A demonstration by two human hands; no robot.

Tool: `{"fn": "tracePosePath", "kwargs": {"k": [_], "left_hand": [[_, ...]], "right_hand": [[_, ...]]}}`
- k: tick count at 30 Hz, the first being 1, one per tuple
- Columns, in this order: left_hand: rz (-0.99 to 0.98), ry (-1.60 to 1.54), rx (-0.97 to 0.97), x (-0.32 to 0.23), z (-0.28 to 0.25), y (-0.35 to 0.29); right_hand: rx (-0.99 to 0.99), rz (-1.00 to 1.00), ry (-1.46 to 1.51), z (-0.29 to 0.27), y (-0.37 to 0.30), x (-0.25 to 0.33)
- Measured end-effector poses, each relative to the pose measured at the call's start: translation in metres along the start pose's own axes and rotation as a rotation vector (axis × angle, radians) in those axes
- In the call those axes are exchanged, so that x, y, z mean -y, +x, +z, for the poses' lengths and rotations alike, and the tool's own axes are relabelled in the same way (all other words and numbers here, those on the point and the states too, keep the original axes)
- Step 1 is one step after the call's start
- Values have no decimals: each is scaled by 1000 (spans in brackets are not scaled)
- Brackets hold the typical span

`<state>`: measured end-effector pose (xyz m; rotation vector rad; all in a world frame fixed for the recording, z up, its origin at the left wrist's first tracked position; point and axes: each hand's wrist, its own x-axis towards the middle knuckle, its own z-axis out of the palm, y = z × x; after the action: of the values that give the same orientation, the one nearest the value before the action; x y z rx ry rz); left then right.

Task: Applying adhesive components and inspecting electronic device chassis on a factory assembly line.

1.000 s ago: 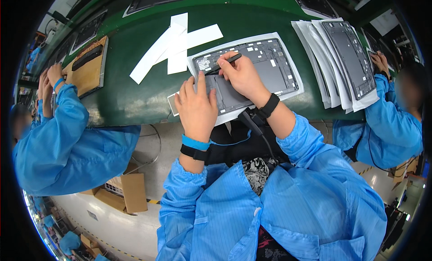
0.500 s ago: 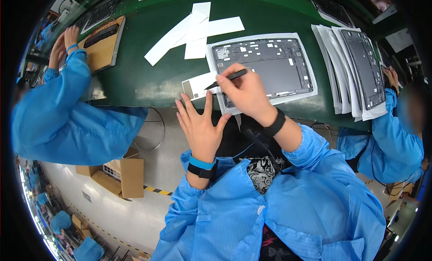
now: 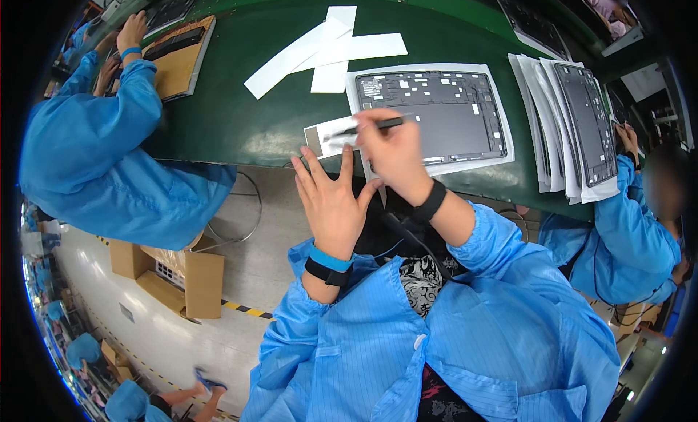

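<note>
1. Now the right hand (image 3: 392, 157) grips a slim black pen-shaped tool (image 3: 363, 127) over the small white label strip (image 3: 331, 135), left of the dark grey tablet back panel (image 3: 436, 117).
2. Left hand (image 3: 331, 200) is spread empty at the green worktop's (image 3: 233, 124) near edge; best pin the strip flat.

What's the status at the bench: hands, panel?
Right hand grips thin black tool. Left hand open at green table's edge. Flat dark-grey panel on white sheet, unobstructed.
</note>
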<state>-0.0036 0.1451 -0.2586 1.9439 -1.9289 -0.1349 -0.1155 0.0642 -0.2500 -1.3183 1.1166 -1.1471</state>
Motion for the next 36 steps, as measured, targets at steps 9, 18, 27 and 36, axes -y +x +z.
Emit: {"fn": "tracePosePath", "kwargs": {"k": [9,18,27,36], "left_hand": [[82,-90,-85,-10,10,1],[81,-51,-91,-16,11,3],[88,-53,-62,-17,11,5],[129,20,-10,-35,15,6]], "right_hand": [[-105,73,-8,-69,-18,12],[-128,-27,-144,-60,-19,-7],[-139,-20,-195,-59,-23,-3],[-156,-48,-158,-59,-27,-9]]}}
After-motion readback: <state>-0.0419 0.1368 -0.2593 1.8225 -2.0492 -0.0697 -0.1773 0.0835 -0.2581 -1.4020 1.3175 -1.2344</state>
